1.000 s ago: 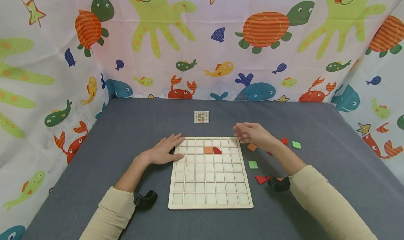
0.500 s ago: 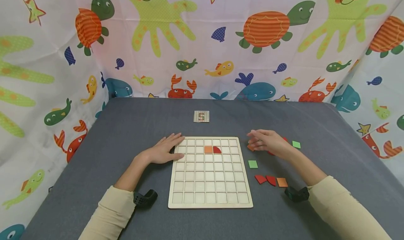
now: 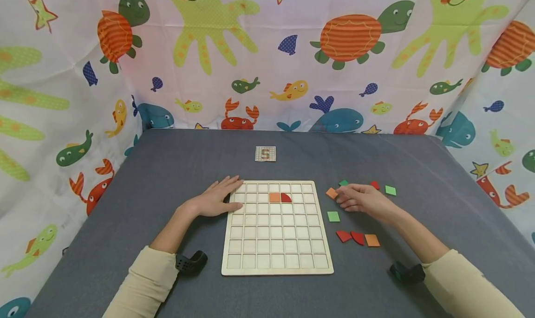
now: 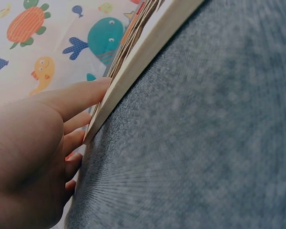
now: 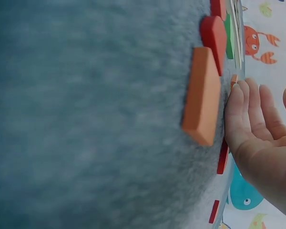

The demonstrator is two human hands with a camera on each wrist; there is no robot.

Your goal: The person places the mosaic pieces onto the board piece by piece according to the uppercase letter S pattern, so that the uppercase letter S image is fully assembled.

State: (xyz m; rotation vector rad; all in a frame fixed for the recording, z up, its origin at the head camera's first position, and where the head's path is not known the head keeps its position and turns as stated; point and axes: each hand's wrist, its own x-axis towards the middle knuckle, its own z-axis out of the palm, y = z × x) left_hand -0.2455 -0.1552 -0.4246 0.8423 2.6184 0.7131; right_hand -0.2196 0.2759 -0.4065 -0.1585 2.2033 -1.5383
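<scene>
My left hand (image 3: pixel 214 199) rests on the upper left edge of a wooden grid board (image 3: pixel 277 261); in the left wrist view its thumb lies along the board's side (image 4: pixel 128 78). Two pieces sit in neighbouring cells of the board's second row: an orange square tile (image 3: pixel 274 197) and a red quarter-circle tile (image 3: pixel 286 198). To the right of the board, my right hand (image 3: pixel 365 199) is low over the cloth, fingertips right at another orange square tile (image 3: pixel 331 193). In the right wrist view the fingers (image 5: pixel 260 114) are nearly straight, with the thumb held apart.
Around the right hand lie a dark green tile (image 3: pixel 343 183), light green squares (image 3: pixel 333 217) and a red tile (image 3: pixel 374 185). Nearer are red tiles (image 3: pixel 357 237) and an orange square (image 3: pixel 372 240). A small patterned card (image 3: pixel 265 153) lies beyond the board on the grey cloth (image 3: pixel 200 155).
My right hand has moved right and nearer, from the board's upper right corner to beside the orange tile, uncovering the dark green tile. The left hand stays on the board.
</scene>
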